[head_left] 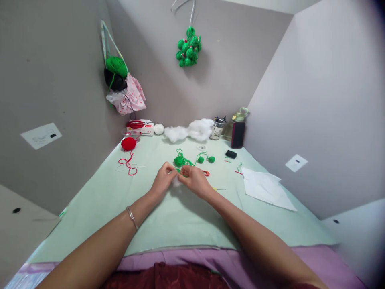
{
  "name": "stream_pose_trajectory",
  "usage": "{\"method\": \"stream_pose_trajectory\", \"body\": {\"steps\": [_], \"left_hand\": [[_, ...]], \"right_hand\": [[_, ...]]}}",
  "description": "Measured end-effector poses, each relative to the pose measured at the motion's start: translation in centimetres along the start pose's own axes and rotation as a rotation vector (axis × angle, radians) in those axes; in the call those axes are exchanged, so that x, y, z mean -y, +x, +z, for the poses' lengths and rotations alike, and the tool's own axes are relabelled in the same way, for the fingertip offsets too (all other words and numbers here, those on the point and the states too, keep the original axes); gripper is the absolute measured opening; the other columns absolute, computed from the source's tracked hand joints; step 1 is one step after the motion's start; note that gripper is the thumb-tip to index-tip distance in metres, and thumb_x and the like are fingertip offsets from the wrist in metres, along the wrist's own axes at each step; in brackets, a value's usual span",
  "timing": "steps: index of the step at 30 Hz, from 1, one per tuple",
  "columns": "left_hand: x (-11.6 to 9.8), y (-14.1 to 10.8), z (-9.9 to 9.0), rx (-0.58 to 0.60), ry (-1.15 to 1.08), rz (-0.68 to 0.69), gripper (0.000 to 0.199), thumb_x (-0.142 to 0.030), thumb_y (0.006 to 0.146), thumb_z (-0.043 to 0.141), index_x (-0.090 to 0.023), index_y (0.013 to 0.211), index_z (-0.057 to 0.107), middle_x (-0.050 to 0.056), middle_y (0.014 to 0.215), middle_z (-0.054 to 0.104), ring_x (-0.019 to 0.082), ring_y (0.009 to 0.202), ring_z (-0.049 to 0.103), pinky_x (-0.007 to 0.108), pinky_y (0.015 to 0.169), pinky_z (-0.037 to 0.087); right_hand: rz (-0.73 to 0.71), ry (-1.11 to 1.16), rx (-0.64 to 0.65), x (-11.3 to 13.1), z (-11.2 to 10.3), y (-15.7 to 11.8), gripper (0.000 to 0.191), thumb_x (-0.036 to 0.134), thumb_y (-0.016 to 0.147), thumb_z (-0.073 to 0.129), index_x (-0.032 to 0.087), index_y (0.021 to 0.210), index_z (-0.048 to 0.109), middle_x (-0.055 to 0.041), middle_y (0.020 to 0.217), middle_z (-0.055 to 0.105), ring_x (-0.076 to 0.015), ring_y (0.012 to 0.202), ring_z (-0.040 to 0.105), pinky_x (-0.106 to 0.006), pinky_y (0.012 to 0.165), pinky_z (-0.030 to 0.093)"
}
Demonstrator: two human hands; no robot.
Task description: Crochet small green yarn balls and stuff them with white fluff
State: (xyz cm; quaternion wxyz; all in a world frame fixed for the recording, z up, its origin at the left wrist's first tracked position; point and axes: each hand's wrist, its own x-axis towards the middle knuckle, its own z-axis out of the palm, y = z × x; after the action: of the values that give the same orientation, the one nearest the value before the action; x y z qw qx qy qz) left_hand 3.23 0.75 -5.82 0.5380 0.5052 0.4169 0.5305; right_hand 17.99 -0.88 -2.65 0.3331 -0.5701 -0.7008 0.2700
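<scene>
Sitting between hands [164,180], green yarn [178,171].

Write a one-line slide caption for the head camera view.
Left hand and right hand meet at a small green piece and white fluff, a green yarn ball beyond.

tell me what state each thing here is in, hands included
Left hand, pinching green piece
Right hand, pinching green piece
Red yarn ball, partly unwound
Green yarn, loosely looped
White stuffing, fluffed up
Dark slab, standing upright
Patterned cup, upright, holding things
White sheet, spread out
Green cluster, hanging
Pink dotted bag, hanging
</scene>
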Motion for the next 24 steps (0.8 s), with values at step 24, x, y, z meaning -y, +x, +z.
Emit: {"method": "stream_pose_trajectory", "body": {"steps": [24], "left_hand": [[-1.4, -0.9, -0.3, 0.077, -0.07, -0.005, 0.029, -0.035, 0.074, 0.075, -0.02, 0.094, 0.059, -0.002, 0.085, 0.06, 0.013, 0.075, 0.057, 0.025, 0.07, 0.045]], "right_hand": [[-0.017, 0.107, -0.072, -0.6, -0.7, 0.5, 0.019, 0.032, 0.078, 0.056, 0.022, 0.064, 0.048, 0.0053, 0.055, 0.041, -0.0123, 0.056, 0.035, -0.027, 0.056, 0.023]]}}
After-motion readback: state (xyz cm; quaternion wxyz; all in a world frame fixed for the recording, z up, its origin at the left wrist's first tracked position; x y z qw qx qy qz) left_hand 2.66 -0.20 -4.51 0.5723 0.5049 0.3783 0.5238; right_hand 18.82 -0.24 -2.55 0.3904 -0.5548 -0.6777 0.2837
